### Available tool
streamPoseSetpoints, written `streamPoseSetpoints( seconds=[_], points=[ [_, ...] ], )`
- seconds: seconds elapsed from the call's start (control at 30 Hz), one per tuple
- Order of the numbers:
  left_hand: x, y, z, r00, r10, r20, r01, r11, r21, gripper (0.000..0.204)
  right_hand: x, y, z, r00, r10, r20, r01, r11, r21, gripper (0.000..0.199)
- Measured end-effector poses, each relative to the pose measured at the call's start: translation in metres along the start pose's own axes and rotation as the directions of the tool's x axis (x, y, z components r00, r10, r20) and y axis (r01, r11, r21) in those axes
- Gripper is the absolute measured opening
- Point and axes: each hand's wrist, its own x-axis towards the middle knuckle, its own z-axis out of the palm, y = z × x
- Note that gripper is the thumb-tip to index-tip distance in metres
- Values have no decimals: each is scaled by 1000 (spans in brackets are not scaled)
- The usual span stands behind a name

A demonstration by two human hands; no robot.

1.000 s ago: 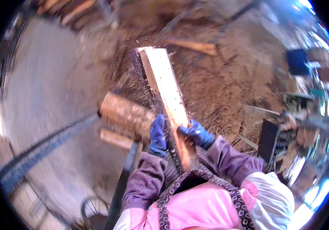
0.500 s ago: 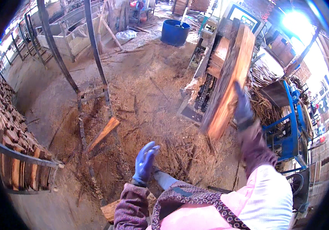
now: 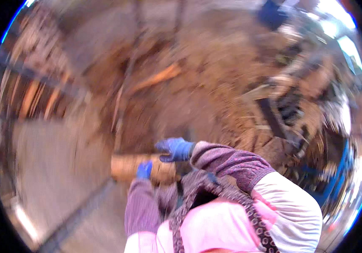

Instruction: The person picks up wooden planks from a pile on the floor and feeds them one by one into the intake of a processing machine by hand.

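A short, pale brown log (image 3: 121,168) lies crosswise just in front of me, low in the view. My left hand (image 3: 144,169), in a blue glove, is on or just over the log's near side; motion smears its fingers. Reaching across from the right, my right hand (image 3: 174,149), also blue-gloved, is over the log's right part. Its fingers point left and look spread, with a gap between them and the thumb. Whether it touches the log cannot be made out.
An orange-brown wood piece (image 3: 157,79) lies on the chip-covered ground beyond the log. Stacked boards (image 3: 33,95) stand at the left behind a dark rail. A machine with a dark conveyor (image 3: 288,105) is at the right, near a blue frame (image 3: 337,173). A blue tub (image 3: 271,14) stands farther off.
My view has swung left and down. The right hand has left the long bark-edged timber on the machine and crossed to the log. My left hand has lowered to the log.
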Motion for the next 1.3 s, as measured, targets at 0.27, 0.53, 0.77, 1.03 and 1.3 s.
streamPoseSetpoints(
  seconds=[0.27,0.53,0.77,1.03,1.3],
  points=[
    [-91,-111,106,528,-827,194,364,14,-931,37,102,78,184,919,76,387,-249,873,420,58],
    [-22,-177,206,297,-869,396,-186,-459,-869,64,232,238,276,873,179,455,-455,636,623,64],
    [4,-205,216,549,-777,306,-511,-603,-613,78,367,217,384,631,206,748,-615,720,321,58],
    [-61,-53,115,371,-928,44,-493,-237,-837,55,265,156,242,595,285,752,-698,648,306,58],
    [-88,106,33,590,-807,-2,-486,-354,-799,59,126,83,104,809,139,571,-483,711,511,50]
  ],
)
